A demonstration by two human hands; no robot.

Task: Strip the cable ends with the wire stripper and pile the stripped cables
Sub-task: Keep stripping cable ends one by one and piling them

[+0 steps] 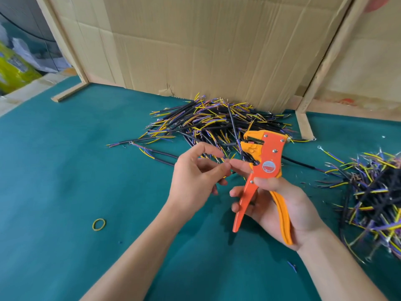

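My right hand (280, 205) grips the handles of an orange and yellow wire stripper (263, 168), jaws up and pointing left. My left hand (195, 172) pinches a thin wire end between thumb and forefinger, just left of the stripper's jaws. The held cable (227, 144) is mostly hidden by my fingers and the tool. A large pile of black cables with yellow and purple wire ends (217, 124) lies behind my hands by the cardboard wall. A second pile of cables (375, 196) lies at the right edge.
Green felt covers the table (86, 170). A yellow rubber band (99, 224) lies at the front left. A cardboard wall (206, 44) with wooden strips closes the back. Small insulation scraps (291, 266) dot the felt near my right forearm.
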